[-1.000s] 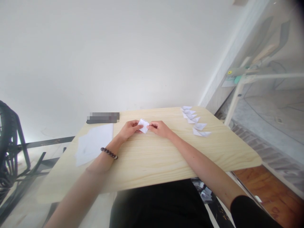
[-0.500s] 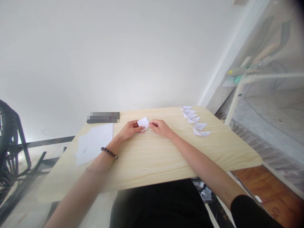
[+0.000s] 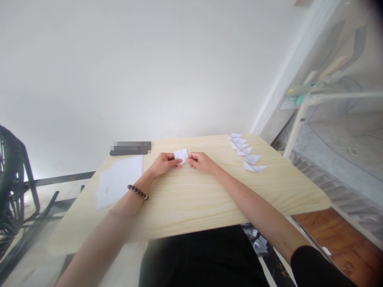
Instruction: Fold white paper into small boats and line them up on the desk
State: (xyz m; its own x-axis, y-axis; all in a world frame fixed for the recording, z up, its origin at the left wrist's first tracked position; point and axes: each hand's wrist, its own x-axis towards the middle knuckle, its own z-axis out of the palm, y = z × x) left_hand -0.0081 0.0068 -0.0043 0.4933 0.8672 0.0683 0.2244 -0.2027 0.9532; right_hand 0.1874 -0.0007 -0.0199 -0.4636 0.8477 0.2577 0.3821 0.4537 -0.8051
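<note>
A small folded white paper [image 3: 180, 154], squarish with crease lines running to its middle, is held above the table between both hands. My left hand [image 3: 164, 164] pinches its lower left part, with the thumb lying across the front. At the paper's right edge, my right hand [image 3: 200, 161] grips the lower corner between thumb and fingers. Farther right, several folded paper boats [image 3: 244, 150] stand in a row slanting toward me. Loose white sheets [image 3: 121, 179] lie overlapped to the left of my left hand.
The pale wooden table [image 3: 191, 203] reaches back to the white wall [image 3: 179, 71]. A dark oblong object [image 3: 130, 148], partly blurred out, lies at the back left. A black chair [image 3: 14, 179] stands left of the table, and a white metal frame [image 3: 296, 123] stands at the right.
The folded paper has turned slightly, from a tilted diamond look to a squarer one. My right hand has shifted a little down along its right edge.
</note>
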